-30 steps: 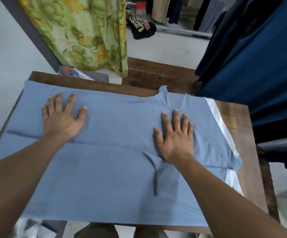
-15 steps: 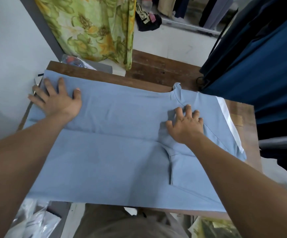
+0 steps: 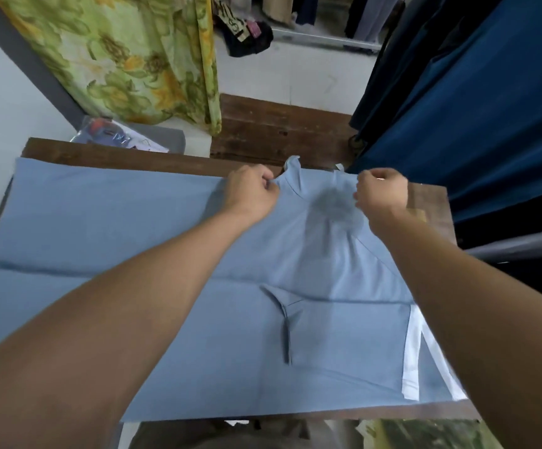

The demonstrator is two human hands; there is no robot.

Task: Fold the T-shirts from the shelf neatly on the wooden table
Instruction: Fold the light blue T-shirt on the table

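Observation:
A light blue T-shirt [image 3: 133, 228] lies spread across the wooden table [image 3: 107, 155], partly folded lengthwise, with a white trim strip along its right edge. My left hand [image 3: 252, 192] pinches the fabric at the far edge beside the collar. My right hand [image 3: 381, 191] pinches the far right corner of the shirt and lifts it a little. Both forearms reach over the shirt from the near side. A sleeve seam shows near the middle.
A green flowered curtain [image 3: 127, 59] hangs at the back left. Dark blue garments [image 3: 490, 108] hang close to the table's right side. A plastic-wrapped packet [image 3: 117, 137] lies behind the table's far left edge. A darker wooden board [image 3: 279, 134] lies beyond the table.
Both hands left their flat press on the shirt and moved to the far edge. The left hand crossed from the left end to the collar. Both now pinch the fabric.

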